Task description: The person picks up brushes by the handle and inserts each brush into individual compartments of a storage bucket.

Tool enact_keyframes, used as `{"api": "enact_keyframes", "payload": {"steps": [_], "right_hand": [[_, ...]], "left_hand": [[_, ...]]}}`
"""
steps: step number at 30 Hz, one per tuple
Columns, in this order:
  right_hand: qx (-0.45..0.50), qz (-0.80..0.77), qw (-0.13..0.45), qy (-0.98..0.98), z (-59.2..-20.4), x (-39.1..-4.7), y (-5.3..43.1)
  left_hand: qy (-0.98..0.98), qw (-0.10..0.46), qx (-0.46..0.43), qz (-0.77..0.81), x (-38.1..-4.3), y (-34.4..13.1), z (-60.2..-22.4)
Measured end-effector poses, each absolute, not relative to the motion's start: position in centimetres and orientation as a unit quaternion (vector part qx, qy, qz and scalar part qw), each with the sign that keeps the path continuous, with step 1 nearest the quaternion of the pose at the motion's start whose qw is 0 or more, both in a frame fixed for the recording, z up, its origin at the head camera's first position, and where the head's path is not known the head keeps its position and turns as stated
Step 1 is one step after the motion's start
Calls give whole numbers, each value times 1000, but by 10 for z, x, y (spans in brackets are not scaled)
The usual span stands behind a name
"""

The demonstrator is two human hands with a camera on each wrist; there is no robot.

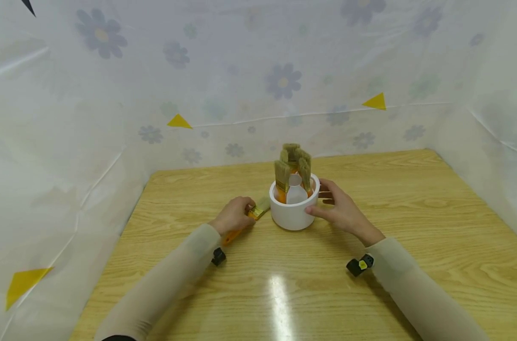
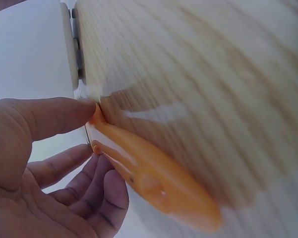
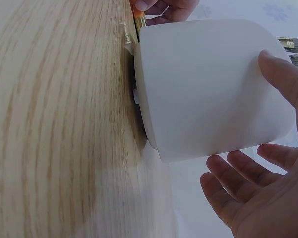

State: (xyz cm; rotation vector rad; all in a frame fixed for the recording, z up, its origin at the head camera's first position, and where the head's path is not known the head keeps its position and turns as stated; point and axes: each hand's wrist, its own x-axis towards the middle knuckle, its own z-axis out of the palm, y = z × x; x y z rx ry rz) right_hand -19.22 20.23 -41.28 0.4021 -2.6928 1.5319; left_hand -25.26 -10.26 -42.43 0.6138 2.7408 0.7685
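A paintbrush [image 1: 232, 236] with an orange handle lies low over the table, its bristles pointing at a round white holder [image 1: 293, 216]. My left hand [image 1: 234, 214] pinches it near the metal band, thumb on one side and fingers on the other. In the left wrist view the orange handle [image 2: 158, 171] slants down from the fingertips, close along the wood. Several paintbrushes [image 1: 282, 174] stand bristles up in the holder. My right hand [image 1: 342, 208] holds the holder's right side; in the right wrist view its thumb presses the white wall [image 3: 203, 89] and its fingertips touch the opposite edge.
The wooden table [image 1: 335, 298] runs back to a pale flowered plastic sheet [image 1: 241, 85], with similar sheeting at both sides. Yellow triangular markers [image 1: 179, 121] are stuck on the sheets. Small feet show under the holder.
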Motion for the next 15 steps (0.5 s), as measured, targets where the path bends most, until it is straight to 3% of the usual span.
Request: {"api": "enact_keyframes", "payload": {"steps": [15], "right_hand": [[123,492,3,-862,-413,-192,202]], "left_hand": [[945,110,216,221,-253,-94,-420]]}}
